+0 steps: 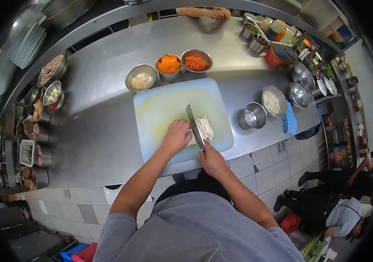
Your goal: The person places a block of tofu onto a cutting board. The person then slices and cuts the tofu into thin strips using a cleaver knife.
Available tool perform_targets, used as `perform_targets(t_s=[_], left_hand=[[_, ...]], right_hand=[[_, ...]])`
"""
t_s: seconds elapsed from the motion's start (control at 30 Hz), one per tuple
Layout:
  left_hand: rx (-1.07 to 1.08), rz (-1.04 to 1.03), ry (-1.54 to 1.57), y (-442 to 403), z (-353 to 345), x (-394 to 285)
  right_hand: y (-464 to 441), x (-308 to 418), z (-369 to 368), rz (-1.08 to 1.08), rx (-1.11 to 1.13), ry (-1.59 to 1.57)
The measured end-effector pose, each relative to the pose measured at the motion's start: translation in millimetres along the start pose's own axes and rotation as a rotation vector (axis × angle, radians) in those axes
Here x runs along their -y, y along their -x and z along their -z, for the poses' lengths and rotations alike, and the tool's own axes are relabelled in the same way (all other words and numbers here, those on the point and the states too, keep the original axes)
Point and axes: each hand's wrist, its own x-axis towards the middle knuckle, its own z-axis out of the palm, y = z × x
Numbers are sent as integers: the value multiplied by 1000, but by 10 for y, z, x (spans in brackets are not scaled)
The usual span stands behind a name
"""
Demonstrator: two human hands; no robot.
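On the white cutting board (160, 107), my left hand (177, 136) is closed, its bent fingers pressing down on a piece of pale white food (191, 139) whose exact kind I cannot make out. My right hand (214, 160) is wrapped round the handle of a knife (192, 120). The blade stands on edge just right of my left fingertips, its tip pointing away from me. Cut white strips (204, 128) lie in a small pile against the blade's right side. My left hand covers part of the uncut piece.
Behind the board stand bowls of chopped pale food (141, 81), orange slices (169, 65) and shredded carrot (196, 62). To the right are a metal pot (252, 116), a bowl of white strips (272, 101) and a blue cloth (289, 118). Another person's hands (218, 14) rest across the table.
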Motion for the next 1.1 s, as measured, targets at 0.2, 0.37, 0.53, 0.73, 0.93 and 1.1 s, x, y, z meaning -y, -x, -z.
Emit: perform_targets(t_s=[0.2,0.37,0.53,0.73,0.93,1.1], left_hand=[[-23,0,59,20,14,51],[-21,-6,24,25,-6,41],[-22,-6,-30,23,-20,29],[-15,-5,-37,36,-34,38],[-20,-19,-49,39,-33,41],[2,-20,-40,33,-24,52]], right_hand=[[48,45,56,26,-24,9],[143,118,85,10,13,-16],[213,152,94,3,37,-25],[231,118,56,31,44,-32],[118,-1,-111,25,36,3],[26,86,-63,-43,64,38]])
